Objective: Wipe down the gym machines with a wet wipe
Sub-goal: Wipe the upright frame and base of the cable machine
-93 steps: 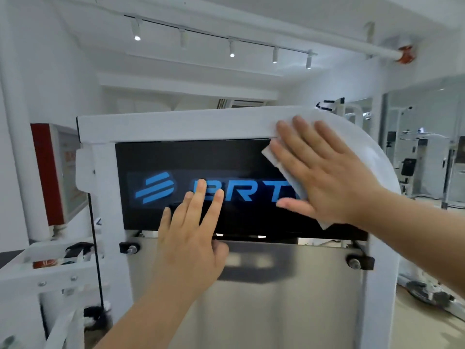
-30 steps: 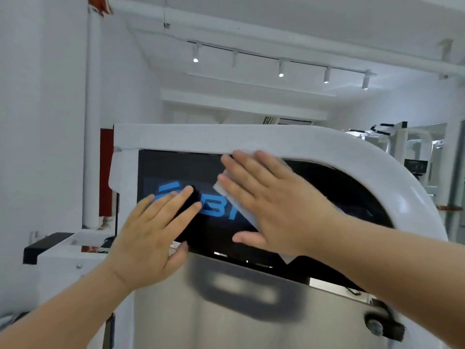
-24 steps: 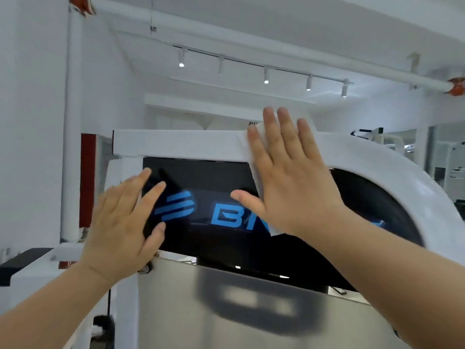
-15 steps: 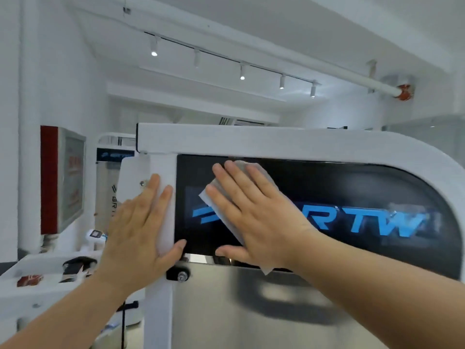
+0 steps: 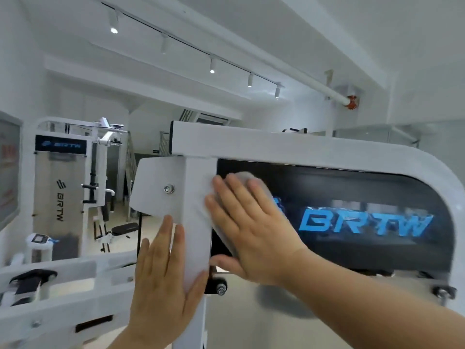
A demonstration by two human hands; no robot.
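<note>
White second machine at far left is judged not yet done. Left hand lies flat on the post, grip released, holding nothing. Right hand, fingers straight, presses the wipe on the left edge of the black panel, beside the post. Panel wiping looks partway through; the steel sheet below likely remains.

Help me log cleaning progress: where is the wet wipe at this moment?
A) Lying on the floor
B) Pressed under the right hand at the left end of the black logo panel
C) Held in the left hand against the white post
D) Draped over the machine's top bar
B: the right hand lies flat over the wet wipe on the black logo panel, while the left hand rests bare on the white post.
</note>
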